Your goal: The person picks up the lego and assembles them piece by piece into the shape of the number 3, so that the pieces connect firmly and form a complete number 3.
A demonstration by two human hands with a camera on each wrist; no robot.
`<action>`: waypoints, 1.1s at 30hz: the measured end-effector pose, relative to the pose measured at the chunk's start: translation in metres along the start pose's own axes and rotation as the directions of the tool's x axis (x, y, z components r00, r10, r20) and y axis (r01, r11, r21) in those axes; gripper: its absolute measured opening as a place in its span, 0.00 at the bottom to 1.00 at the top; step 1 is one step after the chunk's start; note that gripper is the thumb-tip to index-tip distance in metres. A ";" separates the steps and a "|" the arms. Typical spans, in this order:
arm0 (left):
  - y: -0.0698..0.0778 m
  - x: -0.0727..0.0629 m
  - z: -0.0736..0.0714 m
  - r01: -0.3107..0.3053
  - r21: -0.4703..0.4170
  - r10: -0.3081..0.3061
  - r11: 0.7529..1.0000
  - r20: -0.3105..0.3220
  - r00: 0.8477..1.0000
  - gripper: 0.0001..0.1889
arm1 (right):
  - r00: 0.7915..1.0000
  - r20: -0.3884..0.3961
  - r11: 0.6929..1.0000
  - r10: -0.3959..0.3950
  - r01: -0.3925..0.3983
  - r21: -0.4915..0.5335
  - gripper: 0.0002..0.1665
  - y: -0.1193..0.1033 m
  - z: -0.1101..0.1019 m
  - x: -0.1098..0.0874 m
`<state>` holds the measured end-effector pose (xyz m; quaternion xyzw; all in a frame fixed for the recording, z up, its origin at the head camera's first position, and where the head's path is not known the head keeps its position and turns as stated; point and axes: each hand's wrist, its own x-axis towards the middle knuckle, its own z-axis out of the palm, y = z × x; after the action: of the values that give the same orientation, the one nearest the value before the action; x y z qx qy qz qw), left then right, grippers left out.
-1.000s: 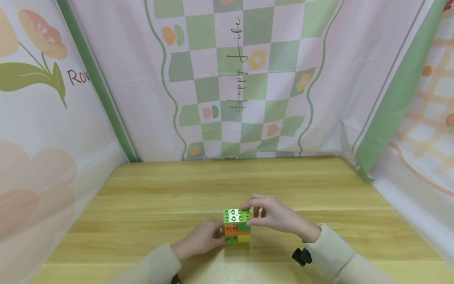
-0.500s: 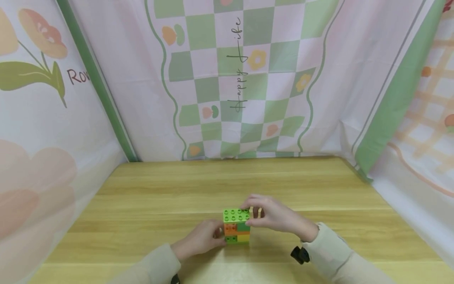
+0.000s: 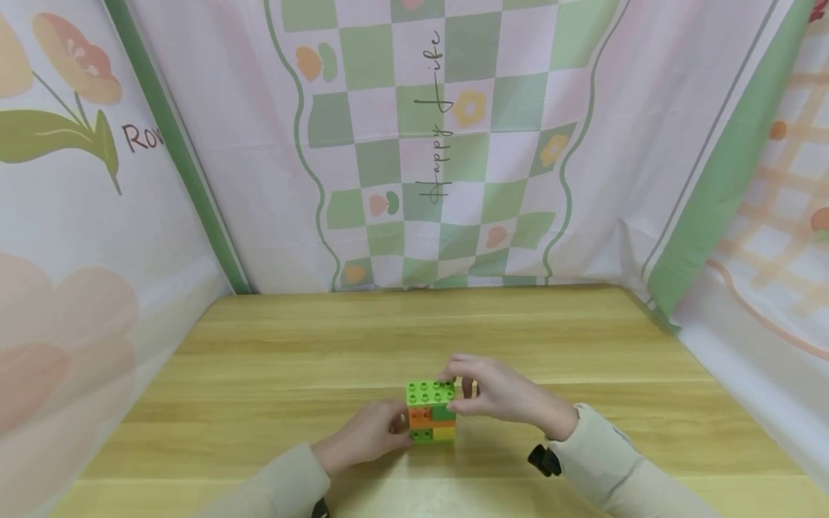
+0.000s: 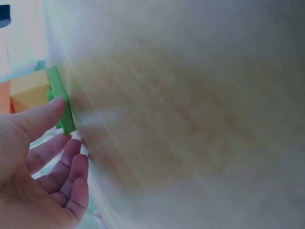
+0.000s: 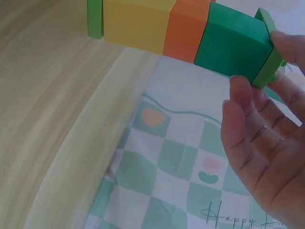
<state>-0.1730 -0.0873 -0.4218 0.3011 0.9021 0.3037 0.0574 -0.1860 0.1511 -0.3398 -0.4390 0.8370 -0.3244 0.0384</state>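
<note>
A stack of toy building blocks [image 3: 432, 416] stands upright on the table. On top lies a light green studded plate [image 3: 422, 393]. Below it the right wrist view shows a dark green block [image 5: 233, 42], an orange layer [image 5: 187, 29], a yellow block [image 5: 138, 23] and a light green base plate [image 5: 95, 19]. My left hand [image 3: 368, 433] pinches the base plate at the stack's left side, thumb in front and a fingertip behind. With thumb and fingers, my right hand [image 3: 501, 392] grips the right end of the top plate; its other fingers curve loosely beside the dark green block.
The wooden table [image 3: 291, 345] extends around the stack on all sides. Behind it hangs a green-and-white checked cloth [image 3: 421, 158], with printed curtains at the left and right. A small black device [image 3: 545, 460] sits at the right sleeve cuff.
My right wrist and cuff have shifted slightly left. Both hands keep their hold, and the stack stands in practically the same place.
</note>
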 end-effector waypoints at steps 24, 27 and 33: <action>0.003 -0.001 -0.003 0.016 0.001 -0.016 1.000 0.003 1.000 0.15 | 0.999 0.007 0.993 0.032 -0.031 -0.111 0.14 -0.005 -0.002 0.002; 0.003 -0.001 -0.002 0.006 0.004 -0.006 1.000 0.002 1.000 0.15 | 0.999 0.001 0.996 0.048 -0.048 -0.076 0.14 -0.004 -0.001 -0.001; 0.002 -0.001 0.000 0.003 0.000 -0.003 1.000 0.001 1.000 0.14 | 0.999 -0.010 0.999 0.051 -0.051 -0.010 0.16 0.000 0.001 -0.003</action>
<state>-0.1712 -0.0865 -0.4202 0.3000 0.9025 0.3034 0.0584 -0.1833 0.1531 -0.3407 -0.4164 0.8497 -0.3209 0.0404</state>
